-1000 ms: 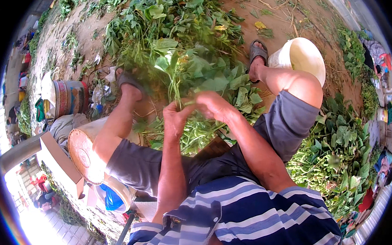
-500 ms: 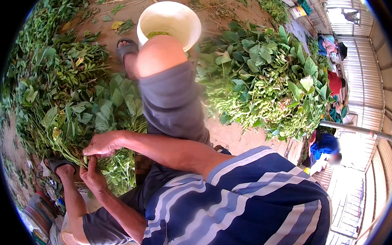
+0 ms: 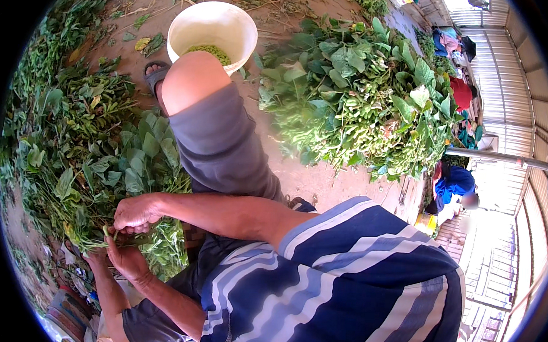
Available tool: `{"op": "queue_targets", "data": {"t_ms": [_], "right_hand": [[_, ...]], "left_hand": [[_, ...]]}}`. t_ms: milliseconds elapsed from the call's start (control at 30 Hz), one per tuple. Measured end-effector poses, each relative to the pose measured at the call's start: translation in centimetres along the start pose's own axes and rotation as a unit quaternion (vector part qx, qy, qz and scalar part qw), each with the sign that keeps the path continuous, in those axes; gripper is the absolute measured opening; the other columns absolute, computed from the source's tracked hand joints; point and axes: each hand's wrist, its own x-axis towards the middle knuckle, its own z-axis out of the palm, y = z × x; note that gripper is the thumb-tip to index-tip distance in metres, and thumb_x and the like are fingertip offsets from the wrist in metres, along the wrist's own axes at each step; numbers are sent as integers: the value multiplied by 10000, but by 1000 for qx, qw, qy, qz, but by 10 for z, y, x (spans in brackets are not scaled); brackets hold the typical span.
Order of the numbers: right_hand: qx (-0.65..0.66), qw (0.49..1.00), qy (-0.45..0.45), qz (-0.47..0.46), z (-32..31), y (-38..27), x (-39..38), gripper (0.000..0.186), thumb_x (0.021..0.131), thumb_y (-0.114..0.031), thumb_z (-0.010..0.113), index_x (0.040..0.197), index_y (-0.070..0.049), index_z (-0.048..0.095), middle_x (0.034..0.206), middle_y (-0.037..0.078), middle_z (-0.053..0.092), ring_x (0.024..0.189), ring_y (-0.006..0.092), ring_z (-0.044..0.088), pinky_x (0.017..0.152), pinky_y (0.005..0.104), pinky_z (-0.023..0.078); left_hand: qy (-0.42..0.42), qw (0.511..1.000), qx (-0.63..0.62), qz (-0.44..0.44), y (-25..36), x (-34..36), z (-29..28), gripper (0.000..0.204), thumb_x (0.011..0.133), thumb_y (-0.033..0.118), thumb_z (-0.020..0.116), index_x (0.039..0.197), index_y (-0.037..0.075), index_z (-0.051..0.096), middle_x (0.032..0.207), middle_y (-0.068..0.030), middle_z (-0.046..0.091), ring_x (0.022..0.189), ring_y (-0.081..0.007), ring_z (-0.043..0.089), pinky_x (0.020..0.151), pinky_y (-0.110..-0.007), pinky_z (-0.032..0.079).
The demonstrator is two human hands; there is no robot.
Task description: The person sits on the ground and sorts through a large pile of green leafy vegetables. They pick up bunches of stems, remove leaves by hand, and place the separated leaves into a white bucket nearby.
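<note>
My left hand (image 3: 128,262), the lower one, is closed around the stems of a green bean plant (image 3: 85,240) that looks like soybean. Just above it my right hand (image 3: 136,213) pinches at the same plant. A small green pod (image 3: 107,231) shows at the fingertips, between the two hands. The right fingers are curled and partly hidden, so their exact grip on the pod is hard to see. Leaves and stalks of the cut plant pile (image 3: 117,165) lie around and beyond both hands. Under my wrists lies a bunch of paler green pods and stems (image 3: 163,245).
Beyond my raised knee stands a white bucket (image 3: 239,34) with green pods (image 3: 210,52) inside. A second heap of podded plants (image 3: 361,95) lies on the dirt floor to the right. Farther right, a person in blue (image 3: 456,186) sits near a metal pole (image 3: 498,158) and corrugated wall.
The view has shifted slightly, moving the bucket and heap left and up. Both hands stay close together at the plant; its stems now hang lower and farther left of the fingers.
</note>
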Motion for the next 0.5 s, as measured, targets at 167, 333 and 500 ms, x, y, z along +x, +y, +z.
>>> {"op": "queue_targets", "data": {"t_ms": [167,333,500], "right_hand": [[-172,974,136,-54,-16,9,12,317,938,-284,585,804,-3,647,653,44,569,515,138,483,452,323,383],[-236,958,138,-92,-3,-1,5,374,877,-322,661,838,50,649,689,86,612,631,159,557,510,333,445],[-127,980,147,-43,-2,-2,0,242,853,-216,676,852,25,654,626,18,514,519,107,441,427,289,344]], "left_hand": [[86,983,156,54,-10,12,-16,371,976,270,563,1193,-30,584,1039,-91,633,907,-176,595,804,-317,479],[71,927,351,111,-7,4,5,310,971,207,574,1153,-38,631,1013,-76,656,902,-133,600,796,-277,474],[43,924,367,98,-12,4,2,294,976,170,557,1153,-55,623,1056,-96,654,934,-150,610,844,-283,477]]}}
